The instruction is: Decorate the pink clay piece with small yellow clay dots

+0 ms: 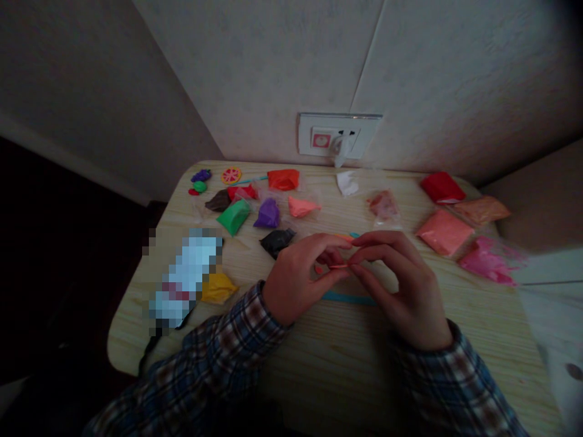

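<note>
Head view: left hand (300, 273) and right hand (410, 288), both curled, pinch a coral strip (337, 266) between them.

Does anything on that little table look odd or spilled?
One oddity: the phone, on the table's left side, shows as coarse square blocks, unlike everything else in view. I see no clear spill.

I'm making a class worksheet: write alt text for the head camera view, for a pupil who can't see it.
The left hand and right hand, in plaid sleeves, meet at a thin pinkish strip above a wood-grain table. Colourful packets, including green, purple and yellow, lie around them, with a pixelated phone-like object on the left and a wall socket behind.
</note>
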{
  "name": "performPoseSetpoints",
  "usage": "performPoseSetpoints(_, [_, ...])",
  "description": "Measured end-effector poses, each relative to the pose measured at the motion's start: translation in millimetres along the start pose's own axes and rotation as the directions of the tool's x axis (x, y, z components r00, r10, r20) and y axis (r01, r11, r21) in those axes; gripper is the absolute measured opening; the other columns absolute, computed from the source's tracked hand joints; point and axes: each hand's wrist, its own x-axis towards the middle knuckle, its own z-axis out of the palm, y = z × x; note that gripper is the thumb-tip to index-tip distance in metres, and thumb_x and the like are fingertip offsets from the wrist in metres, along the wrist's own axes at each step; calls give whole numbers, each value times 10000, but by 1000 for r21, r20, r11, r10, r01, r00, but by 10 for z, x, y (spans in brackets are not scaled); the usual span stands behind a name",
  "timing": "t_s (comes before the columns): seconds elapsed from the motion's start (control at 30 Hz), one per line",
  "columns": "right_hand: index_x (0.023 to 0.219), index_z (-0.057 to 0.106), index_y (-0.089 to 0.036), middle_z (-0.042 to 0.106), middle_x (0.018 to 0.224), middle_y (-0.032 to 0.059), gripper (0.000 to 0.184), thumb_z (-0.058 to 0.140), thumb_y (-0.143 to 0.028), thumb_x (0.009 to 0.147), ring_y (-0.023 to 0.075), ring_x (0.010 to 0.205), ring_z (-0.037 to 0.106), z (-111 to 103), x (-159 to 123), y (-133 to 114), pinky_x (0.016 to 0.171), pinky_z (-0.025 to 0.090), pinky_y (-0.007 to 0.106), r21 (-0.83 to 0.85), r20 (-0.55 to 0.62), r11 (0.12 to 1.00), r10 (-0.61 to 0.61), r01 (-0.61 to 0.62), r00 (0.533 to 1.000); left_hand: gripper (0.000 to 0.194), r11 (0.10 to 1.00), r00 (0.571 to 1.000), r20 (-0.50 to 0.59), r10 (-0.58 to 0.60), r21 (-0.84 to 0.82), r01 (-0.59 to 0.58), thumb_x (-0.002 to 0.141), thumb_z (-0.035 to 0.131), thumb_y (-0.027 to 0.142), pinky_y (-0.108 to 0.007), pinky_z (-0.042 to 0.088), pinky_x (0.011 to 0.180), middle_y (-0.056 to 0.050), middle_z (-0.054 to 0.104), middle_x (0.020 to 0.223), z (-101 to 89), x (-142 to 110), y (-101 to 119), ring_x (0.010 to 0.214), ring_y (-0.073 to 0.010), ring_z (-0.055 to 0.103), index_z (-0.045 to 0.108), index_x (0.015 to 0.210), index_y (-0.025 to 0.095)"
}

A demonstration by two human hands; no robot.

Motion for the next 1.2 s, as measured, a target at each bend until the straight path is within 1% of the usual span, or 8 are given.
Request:
performPoseSetpoints(0.07, [881, 611, -230, 623, 1003, 62, 39, 607, -192, 877, 212, 943, 609, -4, 3, 1, 812, 520, 381, 8, -19, 1000, -2, 2, 1000, 249, 1000, 1000, -8, 18, 15, -18, 759, 746, 144, -226, 526, 688, -39, 724, 881, -3, 8, 4, 749, -133, 653, 642, 985, 137])
performPoseSetpoints(0.17, [879, 612, -231, 631, 986, 60, 31, 615, -201, 873, 215, 928, 608, -11, 5, 2, 805, 513, 392, 3, -42, 1000, 4, -4, 999, 126, 999, 999, -23, 41, 37, -40, 780, 725, 149, -230, 523, 684, -53, 731, 918, -15, 21, 15, 744, -128, 645, 642, 875, 145])
performPoseSetpoints(0.23, [875, 614, -233, 631, 983, 60, 31, 614, -203, 872, 220, 929, 606, -15, 3, 0, 805, 509, 401, 3, -47, 1000, 12, -12, 999, 80, 997, 998, -35, 54, 50, -52, 794, 714, 162, -230, 517, 670, -47, 722, 860, -26, 29, 20, 726, -128, 636, 635, 799, 147])
performPoseSetpoints(0.33, [893, 617, -229, 629, 987, 61, 40, 611, -194, 873, 214, 931, 598, -22, 1, -5, 792, 501, 384, 9, -50, 1000, 17, -16, 999, 110, 995, 996, -53, 75, 66, -72, 795, 714, 166, -225, 507, 650, -30, 690, 761, -42, 37, 21, 699, -125, 621, 627, 730, 146])
performPoseSetpoints(0.47, [953, 621, -217, 632, 998, 63, 85, 597, -181, 880, 196, 916, 585, -34, 3, -7, 734, 482, 339, 12, -62, 1000, 30, -29, 998, 105, 992, 991, -80, 103, 79, -97, 812, 702, 189, -225, 513, 667, -39, 696, 758, -53, 37, 6, 688, -121, 627, 658, 736, 133])
performPoseSetpoints(0.73, [959, 629, -194, 622, 1008, 66, 87, 574, -174, 893, 174, 938, 569, -38, 3, -8, 770, 458, 315, 29, -46, 999, 44, -43, 998, 92, 986, 983, -117, 141, 106, -128, 755, 751, 154, -222, 528, 660, -26, 705, 727, -50, 30, -45, 674, -122, 642, 677, 708, 127])
performPoseSetpoints(1.03, [931, 629, -204, 605, 1038, 75, 53, 599, -204, 888, 201, 1007, 579, -8, -5, -3, 855, 492, 346, -5, 38, 1000, 8, -8, 999, 72, 972, 987, -64, 150, 191, -135, 784, 726, 156, -225, 542, 686, -40, 702, 758, -27, 12, -38, 717, -131, 660, 681, 746, 114])
performPoseSetpoints(1.2, [894, 620, -213, 607, 1044, 80, 34, 590, -198, 886, 222, 1015, 589, 8, -10, 20, 861, 500, 377, -25, 49, 999, 24, -23, 999, 63, 953, 990, 4, 142, 270, -138, 808, 704, 174, -213, 543, 674, -29, 687, 792, -37, 8, -51, 710, -118, 650, 668, 794, 124])
